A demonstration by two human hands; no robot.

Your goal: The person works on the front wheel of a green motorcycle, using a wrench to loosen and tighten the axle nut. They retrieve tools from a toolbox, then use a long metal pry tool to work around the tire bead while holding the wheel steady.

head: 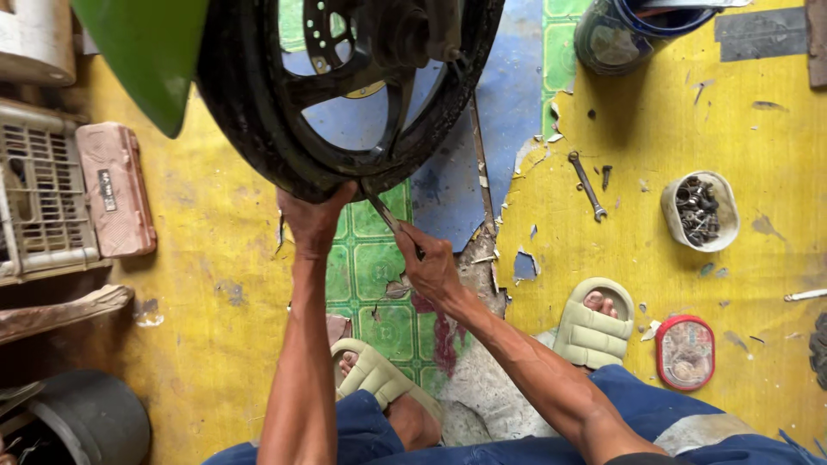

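Note:
A black motorcycle wheel with a tyre (258,112) stands upright at the top centre, under a green mudguard (146,60). My left hand (312,217) grips the lower edge of the tyre. My right hand (428,263) holds a thin metal tool (383,213) whose tip is pushed against the tyre's rim, right beside the left hand. My feet in pale sandals (593,325) rest on the worn yellow and green floor covering.
A spanner (587,185) and a small bolt lie on the yellow floor to the right. A white bowl of screws (699,209) and a red-rimmed lid (685,351) lie further right. A plastic crate (39,194) and pink case (116,189) stand left, a dark bucket (86,418) bottom left.

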